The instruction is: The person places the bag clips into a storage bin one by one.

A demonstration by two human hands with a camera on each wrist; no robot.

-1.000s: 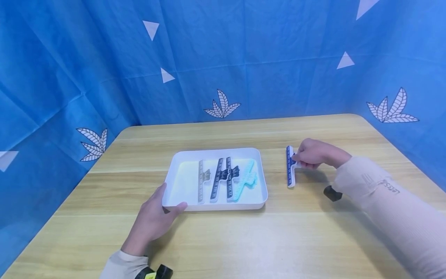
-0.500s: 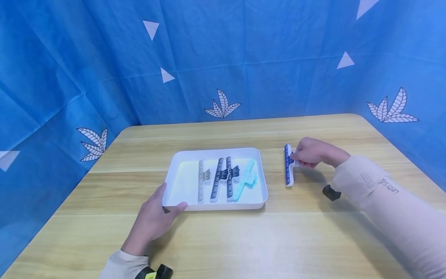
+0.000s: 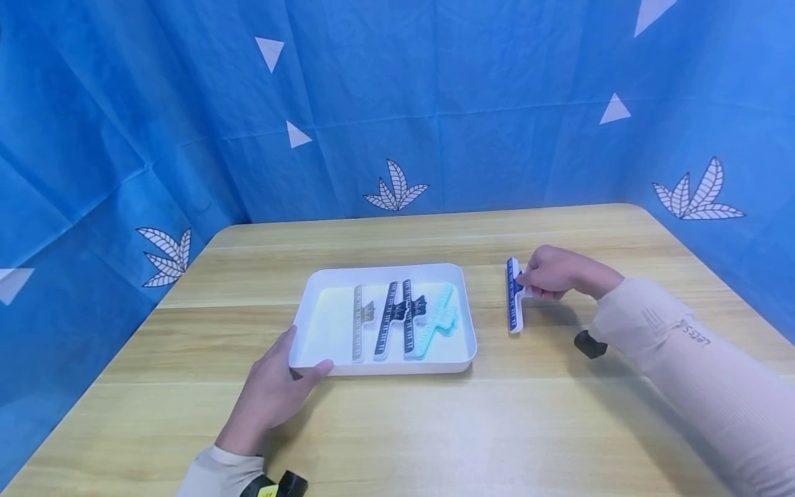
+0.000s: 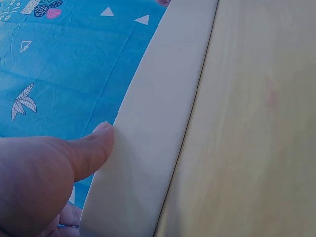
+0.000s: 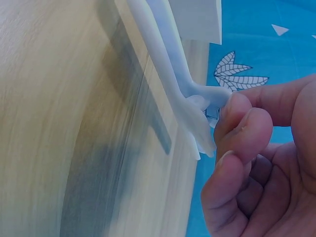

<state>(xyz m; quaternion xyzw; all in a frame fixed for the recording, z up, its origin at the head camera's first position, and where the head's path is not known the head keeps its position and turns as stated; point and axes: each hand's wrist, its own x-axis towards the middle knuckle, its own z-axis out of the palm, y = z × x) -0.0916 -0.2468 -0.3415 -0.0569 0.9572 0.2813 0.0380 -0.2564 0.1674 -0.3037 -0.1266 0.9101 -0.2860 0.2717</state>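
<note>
In the head view my right hand pinches the handle of a long blue-and-white clip with a piano-key pattern, right of the tray. The right wrist view shows thumb and fingers closed on the handle of the clip, its bar over the table with a shadow beside it. My left hand grips the near left corner of a white tray, thumb on the front wall. Inside the tray lie a grey clip, two black clips and a turquoise clip, side by side.
The wooden table extends around the tray, its far edge against a blue patterned curtain. A small black block shows at the right sleeve, and another black block at the left wrist.
My right hand has shifted slightly left with the blue-and-white clip, then stayed nearly still over the last half second. My left hand and the tray have not moved.
</note>
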